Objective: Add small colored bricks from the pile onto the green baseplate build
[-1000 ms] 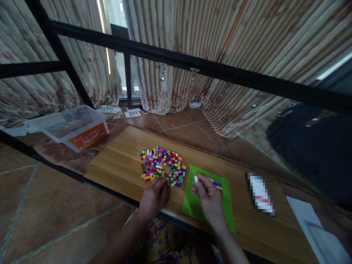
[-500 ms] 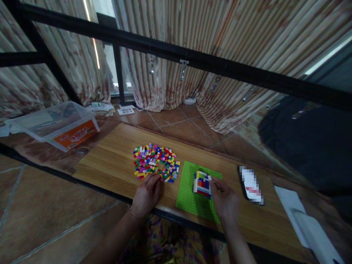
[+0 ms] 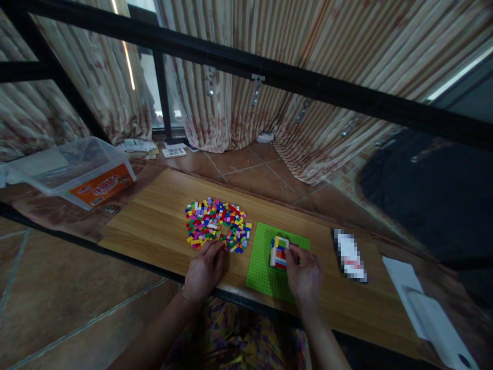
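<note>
A low block structure [image 3: 279, 252] of red, blue, white and yellow toy bricks sits on the green studded baseplate [image 3: 263, 257]. My right hand [image 3: 305, 275] reaches over its right side, thumb and fingertips pinched together against the upper bricks. Whatever lies between those fingertips is too small to make out. To the left, a heap of loose colourful bricks [image 3: 215, 221] is spread on the wooden board. My left hand [image 3: 204, 270] rests at the heap's near edge with its fingers curled together, and their tips hide anything they hold.
A phone [image 3: 349, 256] with a blurred screen lies right of the baseplate on the wooden board [image 3: 146, 221]. Beyond the board's left end stands a clear plastic bin [image 3: 77, 174] with an orange label. A white object [image 3: 435, 313] lies at the far right. A black bar [image 3: 239, 64] crosses above.
My right hand has shifted left, farther over the block structure, and now covers more of its right side. My left hand stays at the heap's near edge. The view has moved slightly.
</note>
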Available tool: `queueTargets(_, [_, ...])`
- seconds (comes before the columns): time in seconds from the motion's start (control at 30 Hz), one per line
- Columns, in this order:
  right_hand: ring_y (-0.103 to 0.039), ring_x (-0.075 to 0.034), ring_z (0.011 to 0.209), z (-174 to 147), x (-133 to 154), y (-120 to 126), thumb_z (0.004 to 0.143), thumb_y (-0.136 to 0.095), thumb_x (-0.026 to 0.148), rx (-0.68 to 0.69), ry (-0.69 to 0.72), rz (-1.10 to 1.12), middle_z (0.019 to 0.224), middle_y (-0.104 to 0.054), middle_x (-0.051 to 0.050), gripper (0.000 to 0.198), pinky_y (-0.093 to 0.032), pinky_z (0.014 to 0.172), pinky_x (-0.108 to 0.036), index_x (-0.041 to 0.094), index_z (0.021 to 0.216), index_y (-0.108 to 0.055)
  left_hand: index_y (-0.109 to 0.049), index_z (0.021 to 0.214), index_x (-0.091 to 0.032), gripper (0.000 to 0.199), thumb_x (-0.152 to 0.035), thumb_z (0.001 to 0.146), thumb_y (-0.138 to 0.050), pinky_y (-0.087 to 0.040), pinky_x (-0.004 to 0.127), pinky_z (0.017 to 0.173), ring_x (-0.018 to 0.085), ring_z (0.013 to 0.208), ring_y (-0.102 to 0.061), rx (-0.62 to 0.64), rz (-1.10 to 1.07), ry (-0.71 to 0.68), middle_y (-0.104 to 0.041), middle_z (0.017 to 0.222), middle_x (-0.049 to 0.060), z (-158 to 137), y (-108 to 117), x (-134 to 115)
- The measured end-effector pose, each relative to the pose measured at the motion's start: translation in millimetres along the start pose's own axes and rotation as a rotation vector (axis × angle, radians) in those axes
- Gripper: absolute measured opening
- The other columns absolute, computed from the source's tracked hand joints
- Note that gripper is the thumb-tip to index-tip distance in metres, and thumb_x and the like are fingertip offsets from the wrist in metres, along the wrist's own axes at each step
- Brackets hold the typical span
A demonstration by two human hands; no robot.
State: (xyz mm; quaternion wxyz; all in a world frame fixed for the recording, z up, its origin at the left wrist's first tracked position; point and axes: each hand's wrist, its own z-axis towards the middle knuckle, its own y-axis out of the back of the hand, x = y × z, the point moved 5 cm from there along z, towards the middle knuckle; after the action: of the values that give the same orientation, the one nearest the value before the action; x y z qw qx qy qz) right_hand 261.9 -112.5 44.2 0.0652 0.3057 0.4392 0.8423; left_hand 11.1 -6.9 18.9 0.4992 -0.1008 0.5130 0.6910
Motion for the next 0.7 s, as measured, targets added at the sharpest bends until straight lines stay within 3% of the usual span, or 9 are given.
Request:
queueTargets(0.3, [-0.062,-0.025,0.087,-2.2,-2.3,-3.0,0.089,-0.05,0.049,0.032,0.023,0.11,0.095,-0.072,-0.011,0.038,-0.046,0.085,-0.041,0.018,0.09,-0.072,-0.061,0.107,-0.019,0.02,-0.023,0.094,-0.047,-0.057,0.032,0.087,0.018,0.098,-0.066,0.02,0.013,0.007,-0.066,0.108,0.009,-1.2,-1.4,2.0])
queueTargets(0.5, [-0.062,-0.024,0.09,-3.1,-4.7,-2.9,0.088,-0.052,0.044,0.048,-0.037,0.195,0.096,-0.071,-0.012,0.035,-0.047,0.085,-0.04,0.017,0.095,-0.073,-0.062,0.109,-0.02,0.021,-0.023,0.094,-0.047,-0.057,0.034,0.09,0.019,0.103,-0.065,0.026,0.015,0.023,-0.066,0.111,0.009,-3.0,-1.8,3.7])
queueTargets(0.7, [-0.061,-0.025,0.091,-5.1,-5.6,-6.5,0.088,-0.053,0.045,0.039,-0.036,0.236,0.098,-0.07,-0.014,0.036,-0.048,0.084,-0.042,0.016,0.093,-0.074,-0.062,0.109,-0.02,0.021,-0.023,0.093,-0.047,-0.057,0.032,0.087,0.018,0.097,-0.066,0.018,-0.01,0.02,-0.065,0.108,0.008,-1.5,0.6,0.0])
